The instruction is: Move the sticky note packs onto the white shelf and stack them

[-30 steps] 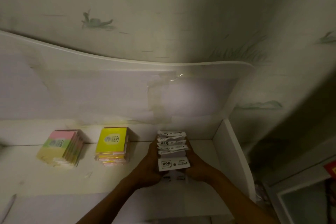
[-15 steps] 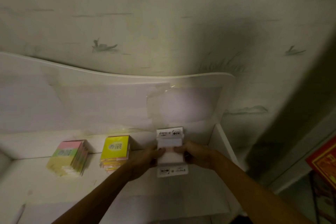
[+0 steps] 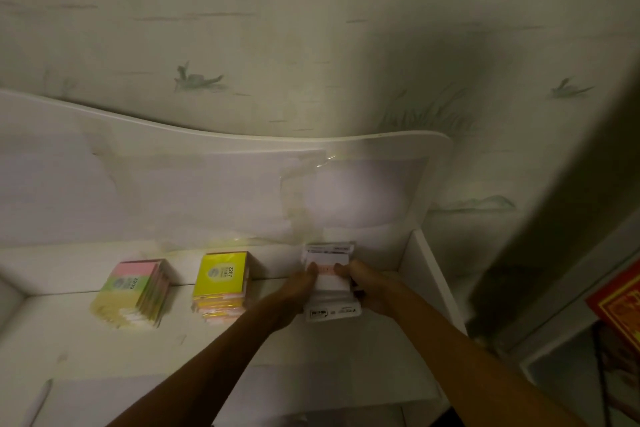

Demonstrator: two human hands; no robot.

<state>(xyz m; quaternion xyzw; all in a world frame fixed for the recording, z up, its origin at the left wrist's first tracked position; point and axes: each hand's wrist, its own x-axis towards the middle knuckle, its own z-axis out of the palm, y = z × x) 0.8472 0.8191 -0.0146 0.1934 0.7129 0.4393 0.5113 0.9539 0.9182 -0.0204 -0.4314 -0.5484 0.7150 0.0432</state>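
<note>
Two hands are gripping the white-wrapped sticky note stack [image 3: 330,282] on the white shelf [image 3: 346,350], right of the yellow-topped pack pile [image 3: 221,282]. Compared with a second ago, the fanned packs are now squared together, so stacking is nearing completion. Left hand [image 3: 298,291] and right hand [image 3: 367,282] are clamping opposite sides, thumbs pressing on top.

Smooth painted white shelf [image 3: 221,350], glossy wrapped paper packs [image 3: 330,282]

Three stacks [image 3: 221,282] side by side on shelf [image 3: 104,357]
</note>
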